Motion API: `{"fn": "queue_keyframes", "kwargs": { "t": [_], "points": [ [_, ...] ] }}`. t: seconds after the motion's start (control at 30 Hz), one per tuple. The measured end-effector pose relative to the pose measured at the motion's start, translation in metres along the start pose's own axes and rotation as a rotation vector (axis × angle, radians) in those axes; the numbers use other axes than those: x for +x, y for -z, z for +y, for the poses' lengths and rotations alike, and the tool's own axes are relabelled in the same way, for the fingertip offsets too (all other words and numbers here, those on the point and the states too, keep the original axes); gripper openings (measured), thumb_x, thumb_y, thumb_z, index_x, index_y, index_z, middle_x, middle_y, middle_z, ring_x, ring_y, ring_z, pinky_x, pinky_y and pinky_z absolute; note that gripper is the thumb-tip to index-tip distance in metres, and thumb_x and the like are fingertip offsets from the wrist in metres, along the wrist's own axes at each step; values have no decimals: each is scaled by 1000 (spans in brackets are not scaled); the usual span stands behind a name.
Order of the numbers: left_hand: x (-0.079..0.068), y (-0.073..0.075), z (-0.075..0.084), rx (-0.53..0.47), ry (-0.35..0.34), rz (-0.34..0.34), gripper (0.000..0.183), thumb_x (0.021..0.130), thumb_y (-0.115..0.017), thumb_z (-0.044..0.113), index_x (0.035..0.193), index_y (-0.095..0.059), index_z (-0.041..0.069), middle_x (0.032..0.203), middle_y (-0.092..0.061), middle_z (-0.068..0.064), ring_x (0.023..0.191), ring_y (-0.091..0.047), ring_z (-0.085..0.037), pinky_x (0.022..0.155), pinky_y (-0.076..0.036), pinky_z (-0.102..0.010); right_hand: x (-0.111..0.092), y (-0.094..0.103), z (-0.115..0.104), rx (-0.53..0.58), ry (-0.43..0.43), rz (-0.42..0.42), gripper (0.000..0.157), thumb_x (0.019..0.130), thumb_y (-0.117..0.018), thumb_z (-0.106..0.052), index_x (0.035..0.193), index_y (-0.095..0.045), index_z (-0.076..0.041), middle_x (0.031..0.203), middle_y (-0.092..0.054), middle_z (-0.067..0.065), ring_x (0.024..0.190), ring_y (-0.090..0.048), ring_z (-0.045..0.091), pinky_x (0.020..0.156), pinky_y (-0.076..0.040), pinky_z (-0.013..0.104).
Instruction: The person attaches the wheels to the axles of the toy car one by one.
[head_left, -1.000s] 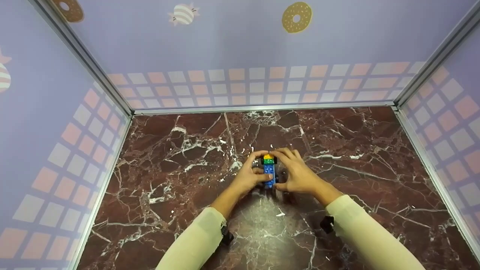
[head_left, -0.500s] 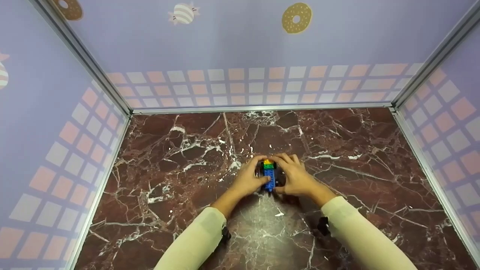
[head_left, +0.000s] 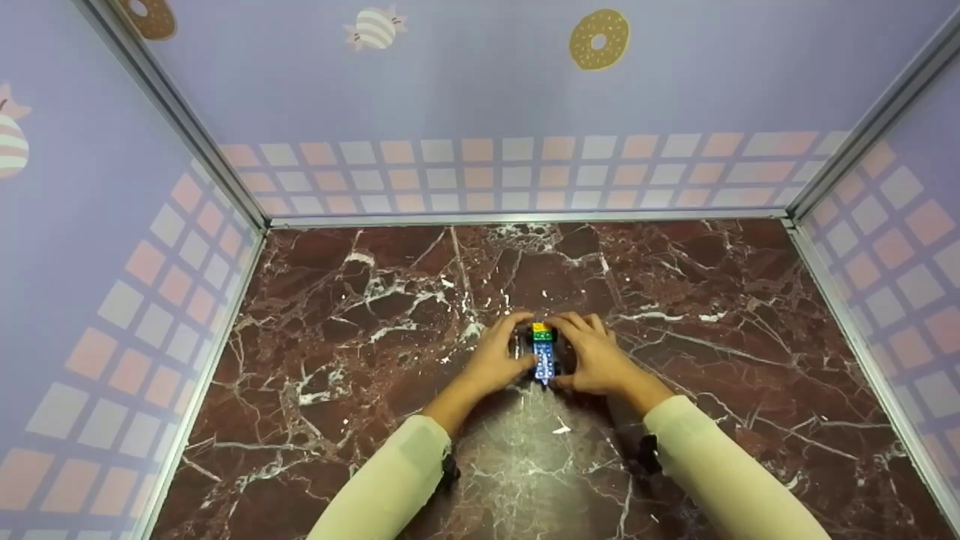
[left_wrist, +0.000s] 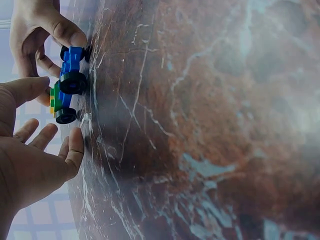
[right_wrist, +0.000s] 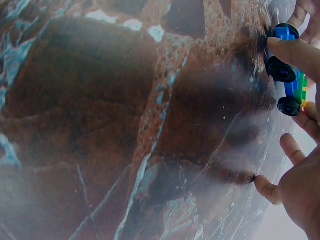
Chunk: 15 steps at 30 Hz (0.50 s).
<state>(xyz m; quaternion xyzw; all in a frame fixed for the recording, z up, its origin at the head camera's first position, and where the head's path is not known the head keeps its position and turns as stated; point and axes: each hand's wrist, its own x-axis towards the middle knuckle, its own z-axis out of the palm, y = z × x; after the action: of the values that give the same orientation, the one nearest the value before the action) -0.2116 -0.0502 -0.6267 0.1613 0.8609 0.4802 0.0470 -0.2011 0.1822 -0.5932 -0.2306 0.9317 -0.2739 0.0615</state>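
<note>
A small toy car made of building bricks (head_left: 544, 360) stands on the dark red marbled surface, with a blue body, green and yellow bricks at its far end and black wheels. My right hand (head_left: 598, 358) holds it lengthwise, the thumb at the near end and the index finger by the yellow brick. In the right wrist view that thumb (right_wrist: 295, 52) lies over the blue end of the car. On the other side, my left hand (head_left: 496, 358) curves loosely around the car, thumb tip at its left edge. Its other fingers (left_wrist: 45, 135) are spread apart beside the wheels.
The marbled tabletop (head_left: 360, 390) spreads around both hands. A lilac back wall (head_left: 480, 90) with pink and white squares rises behind it, and side walls (head_left: 82, 225) close it in. Metal strips (head_left: 420, 221) run along the edges.
Both hands and the toy car have shifted slightly toward me. My left thumb, earlier on top of the blue body, has drawn back to its left edge.
</note>
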Motion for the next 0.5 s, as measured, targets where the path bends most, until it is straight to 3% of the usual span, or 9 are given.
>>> {"fn": "queue_keyframes", "kwargs": {
  "t": [0.27,0.5],
  "points": [
    [-2,4,-4,-18,-7,-8,73,90,-87,18,155,-56,21,153,-64,-11,139,-59,-41,120,-51,-68,-1,0,0,5,-21,-7,107,71,-99,-23,164,-49,-15,165,-53,7,132,-48,35,108,-50,71],
    [1,-1,-26,14,-15,-5,72,92,-86,28,157,-54,24,155,-62,-11,136,-60,-40,117,-54,-68,-7,0,2,10,-10,-15,116,71,-102,-27,169,-42,-17,166,-49,12,133,-48,37,110,-50,73]
  ]
}}
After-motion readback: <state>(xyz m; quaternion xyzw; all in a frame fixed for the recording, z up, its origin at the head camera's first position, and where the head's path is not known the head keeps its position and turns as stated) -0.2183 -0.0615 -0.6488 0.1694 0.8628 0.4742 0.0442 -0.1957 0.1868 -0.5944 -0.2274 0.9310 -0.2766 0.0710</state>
